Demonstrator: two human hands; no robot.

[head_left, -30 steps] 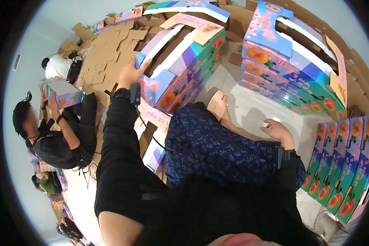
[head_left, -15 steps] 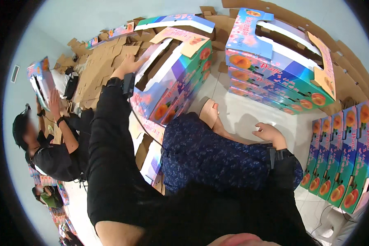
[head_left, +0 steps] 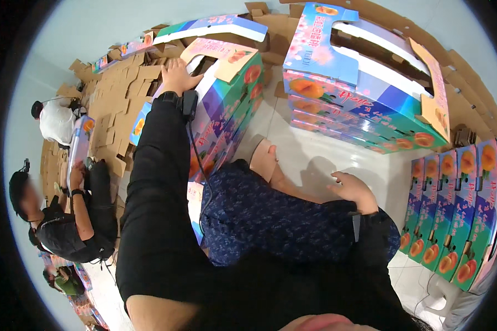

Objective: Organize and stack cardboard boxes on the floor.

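Note:
My left hand (head_left: 178,76) lies spread on the top of a stack of fruit cartons (head_left: 226,91) to the left of my knees. The cartons are pink, blue and green with peach pictures, and the top one has a slot and a fold-out flap. The forearm hides part of the stack. My right hand (head_left: 353,190) hovers by my lap over the pale floor. Its fingers are apart and loosely bent, with nothing in them. Ahead of it stands a second carton stack (head_left: 359,105), touched by neither hand.
Upright cartons (head_left: 453,209) stand in a row on the right, near a pale plastic stool (head_left: 439,295). Flattened brown cardboard (head_left: 116,91) covers the far left. A co-worker in black (head_left: 74,220) holds a carton (head_left: 82,143); another person in white (head_left: 57,122) bends beyond.
My left hand has moved farther along the top of the left stack. The co-worker's carton has come lower and turned. The view has shifted slightly; my right hand stays by my lap.

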